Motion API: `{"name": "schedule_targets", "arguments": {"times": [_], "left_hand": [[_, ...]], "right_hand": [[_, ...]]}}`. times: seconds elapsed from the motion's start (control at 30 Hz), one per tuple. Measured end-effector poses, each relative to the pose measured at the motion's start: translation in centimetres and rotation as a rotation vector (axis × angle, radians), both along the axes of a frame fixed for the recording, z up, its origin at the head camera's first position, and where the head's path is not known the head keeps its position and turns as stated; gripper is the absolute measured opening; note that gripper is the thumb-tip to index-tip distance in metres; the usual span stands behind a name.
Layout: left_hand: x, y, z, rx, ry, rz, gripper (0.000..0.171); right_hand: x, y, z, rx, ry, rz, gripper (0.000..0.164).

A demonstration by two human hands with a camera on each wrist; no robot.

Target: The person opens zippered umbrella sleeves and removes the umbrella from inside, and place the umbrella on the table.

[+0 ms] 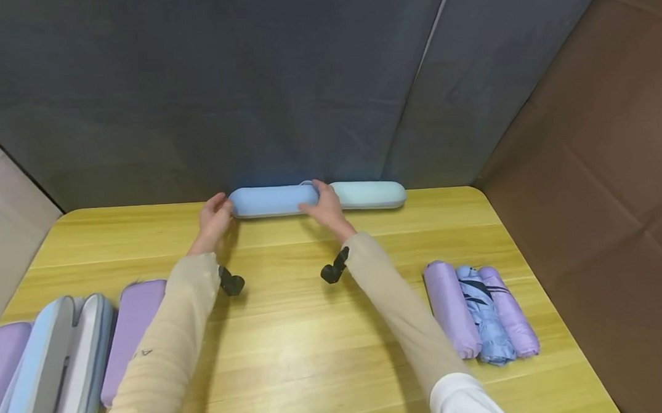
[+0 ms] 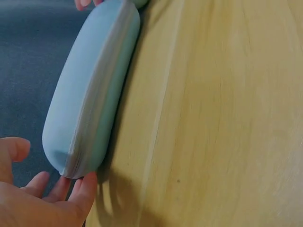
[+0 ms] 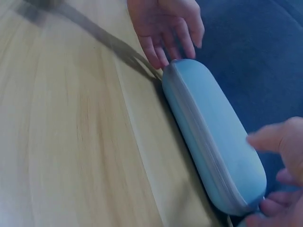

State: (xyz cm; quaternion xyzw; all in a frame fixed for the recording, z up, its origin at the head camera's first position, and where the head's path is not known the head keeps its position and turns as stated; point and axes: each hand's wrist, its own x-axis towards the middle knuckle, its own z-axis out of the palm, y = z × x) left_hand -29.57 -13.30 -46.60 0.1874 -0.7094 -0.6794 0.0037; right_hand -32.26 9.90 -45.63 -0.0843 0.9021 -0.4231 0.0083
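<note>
Table: yellowish wood top, plank lines running side to side, rounded far corners, soft glare near the middle; I see a small dark speck in the left wrist view.
Back wall: dark grey-blue cloth rising right behind the far edge, pale seam slanting down on the right.
Side walls: creased brown sheet at right, off-white panel at left.
Blue case: lying lengthwise at the far edge by the wall, zip band facing the near side.
Mint case: in line at its right end, same edge.
Left hand: fingers loose, thumb apart, fingertips at blue case's left end; no grip I can see.
Right hand: thumb and fingers wide around blue case's right end; pressure, can't tell.
Right side: three folded umbrellas, two lilac, one blue between, side by side.
Left side: purple and pale blue-grey cases in a row, partly behind my left sleeve.
</note>
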Motion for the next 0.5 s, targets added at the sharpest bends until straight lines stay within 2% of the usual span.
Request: {"name": "schedule_targets", "arguments": {"times": [0.13, 0.27, 0.37, 0.5], "left_hand": [[-0.2, 0.1, 0.0, -0.044, -0.038, -0.050, 0.054], [0.0, -0.1, 0.0, -0.097, -0.032, -0.082, 0.057], [0.2, -0.2, 0.0, -0.132, -0.020, -0.086, 0.059], [0.6, -0.4, 0.0, -0.150, -0.026, -0.060, 0.062]], "right_hand": [[0.1, -0.9, 0.4, 0.108, -0.036, -0.042, 0.063], [0.2, -1.7, 0.7, 0.292, -0.045, -0.070, 0.066], [0.2, -2.0, 0.4, 0.433, -0.021, -0.081, 0.065], [0.2, -2.0, -0.1, 0.491, 0.022, -0.075, 0.063]]}}
